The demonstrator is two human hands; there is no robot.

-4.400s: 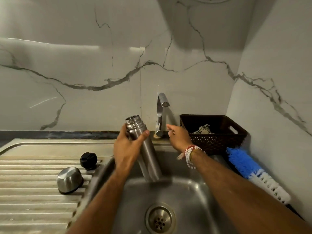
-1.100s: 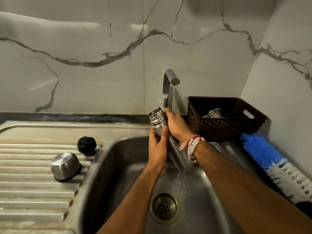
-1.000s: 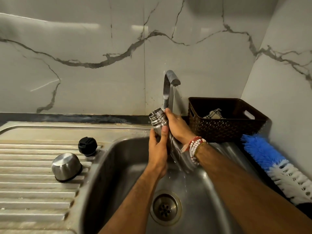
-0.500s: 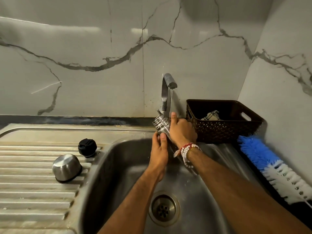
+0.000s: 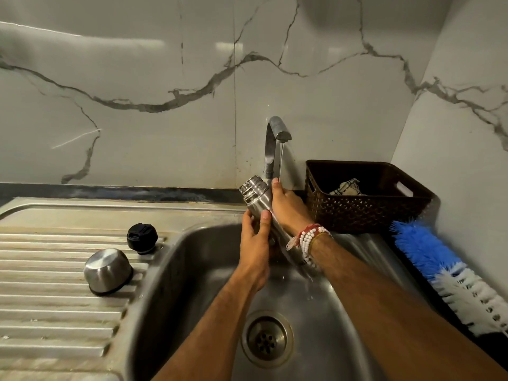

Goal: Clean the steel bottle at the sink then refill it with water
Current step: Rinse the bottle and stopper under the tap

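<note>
The steel bottle [image 5: 254, 195] is tilted over the sink [image 5: 192, 270], its open threaded mouth up and to the left, just below the tap [image 5: 275, 138]. A thin stream of water falls from the tap onto my right hand's fingertips and the bottle's upper side. My left hand [image 5: 255, 243] wraps the bottle's middle from below. My right hand [image 5: 287, 207] lies along its upper right side, fingers stretched towards the neck. Water runs off the bottle's lower end into the basin.
On the ribbed drainboard to the left stand a steel cup lid [image 5: 107, 270] upside down and a black stopper [image 5: 142, 237]. A dark woven basket [image 5: 365, 207] with a cloth sits right of the tap. A blue and white bottle brush [image 5: 450, 273] lies along the right wall. The drain [image 5: 266, 339] is below.
Both hands have come together on the bottle under the running tap; over the last half second the bottle tilted a little more leftward and my right hand slid along it.
</note>
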